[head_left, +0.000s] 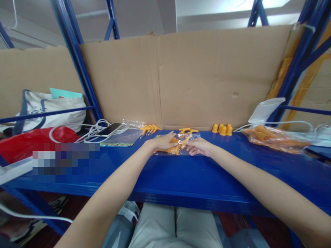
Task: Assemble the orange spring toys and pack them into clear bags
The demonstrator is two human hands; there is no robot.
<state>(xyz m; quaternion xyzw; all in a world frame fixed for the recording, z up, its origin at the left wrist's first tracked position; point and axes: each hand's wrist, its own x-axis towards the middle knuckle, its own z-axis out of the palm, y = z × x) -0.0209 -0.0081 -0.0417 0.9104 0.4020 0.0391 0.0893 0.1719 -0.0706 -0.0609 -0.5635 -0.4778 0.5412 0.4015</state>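
Note:
A clear plastic bag (190,136) with orange plastic parts lies flat on the blue shelf in front of me. My left hand (165,142) rests on the left part of this bag, palm down and fingers stretched out. At the bag's right side, my right hand (200,147) has its fingers curled, thumb and forefinger pinching the plastic beside an orange part. An orange cone-shaped piece (173,150) shows under the film near my left hand. Just behind the bag are orange T-shaped handles (188,131). To their left lies a row of orange handles with metal spiral ends (150,129).
Several orange caps (221,129) stand at the back right. Farther right is a bag of larger orange parts (274,139). On the left are a phone (110,129), white cables, an unused-looking flat clear bag (121,138) and a red bag (38,141). Cardboard (193,79) walls the back.

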